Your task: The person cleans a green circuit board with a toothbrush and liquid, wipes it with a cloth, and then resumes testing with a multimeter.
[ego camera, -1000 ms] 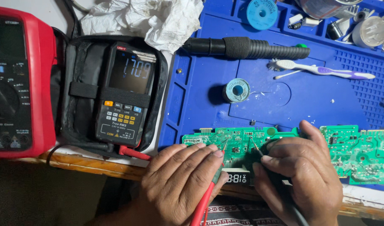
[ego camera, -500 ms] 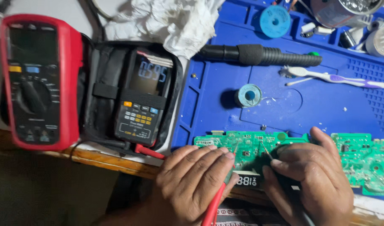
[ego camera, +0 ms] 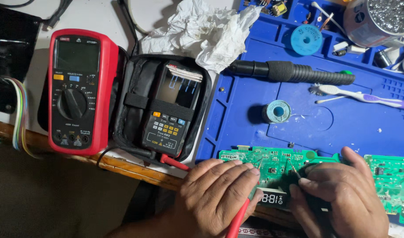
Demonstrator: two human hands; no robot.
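Green board: the circuit board (ego camera: 276, 161) lies flat on the blue mat (ego camera: 237, 128) at the near table edge, partly under both hands, with a small lit display (ego camera: 272, 198) at its front.
Left hand: the left hand (ego camera: 215, 198) is clenched round a red probe (ego camera: 237, 220), its metal tip resting on the board near the top edge.
Right hand: the right hand (ego camera: 343, 198) pinches a second probe (ego camera: 294, 169), tip down on the board just beside the other.
Meter: the dark multimeter (ego camera: 173, 110) sits in its open case (ego camera: 136, 105), a red multimeter (ego camera: 75, 90) beside it, unconnected as far as I can tell.
Slip risk: the two tips stand close together among small parts; a slide of either could bridge neighbouring pads, likely a short since the display is lit.
Edge risk: the board overhangs near the wooden edge, so downward pressure could tip or shift it.
Lead risk: the red plug (ego camera: 173, 162) could tug loose.
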